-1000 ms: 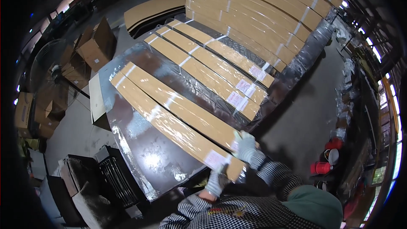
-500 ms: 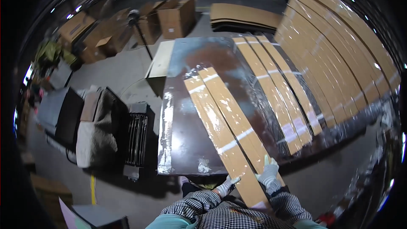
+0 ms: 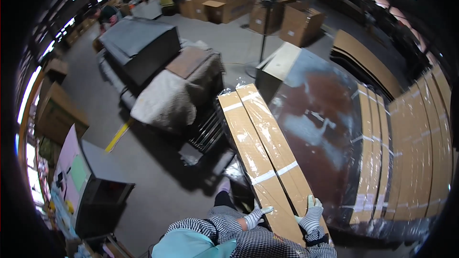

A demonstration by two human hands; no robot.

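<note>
On the dark glossy table [image 3: 325,129], long flat cardboard package [image 3: 263,157], film-wrapped, white tape bands, lies diagonally, far end past the table edge, near end at the person. Right hand [image 3: 311,215], gloved, clamped over near right edge; left hand [image 3: 256,215], gloved, fingers spread against left side. Judgement: grip both long edges evenly, keep it level, slippery film. More wrapped packages [image 3: 416,157] stacked right.
</note>
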